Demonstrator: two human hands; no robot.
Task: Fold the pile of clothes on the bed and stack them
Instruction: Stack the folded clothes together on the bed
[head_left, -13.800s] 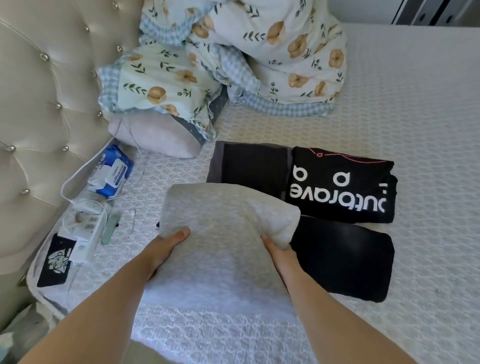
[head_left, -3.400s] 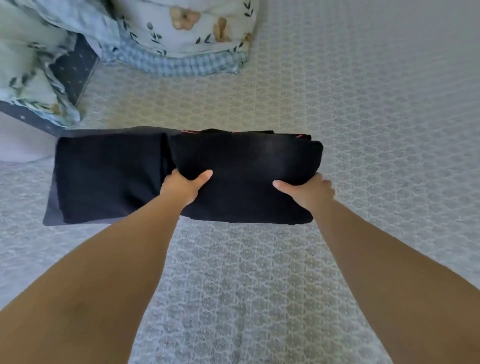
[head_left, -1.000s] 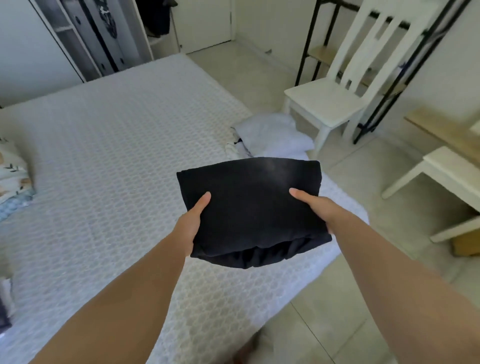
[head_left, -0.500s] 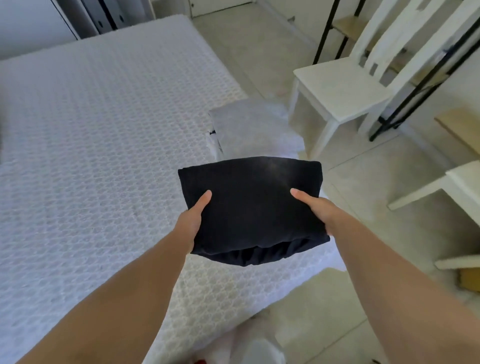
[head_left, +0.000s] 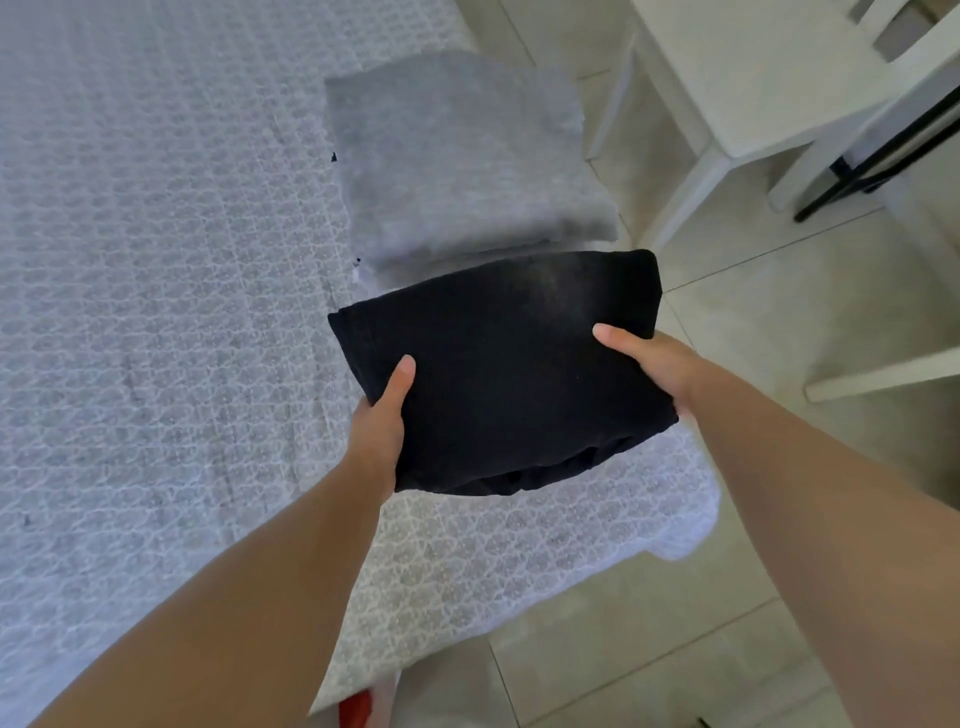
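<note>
Folded black bundle (head_left: 501, 374) is held aloft at its side edges, left hand (head_left: 382, 415) and right hand (head_left: 652, 358) gripping thumbs-on-top, long axis across both; folded grey garment (head_left: 462, 161) lies just beyond on bed (head_left: 156, 260) corner.

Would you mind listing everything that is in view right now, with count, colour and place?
folded black garment: one, black, held up over the near corner of the bed
folded grey garment: one, grey, lying on the bed's right edge beyond the black one
bed cover: one, white patterned, filling the left and centre
white chair: one, white, on the floor at upper right
black metal frame: one, black, on the floor behind the chair
floor tiles: pale, right side and bottom
red object: one, red, bottom edge, too cropped to identify
left hand: grips the black garment's left side
right hand: grips its right side
</note>
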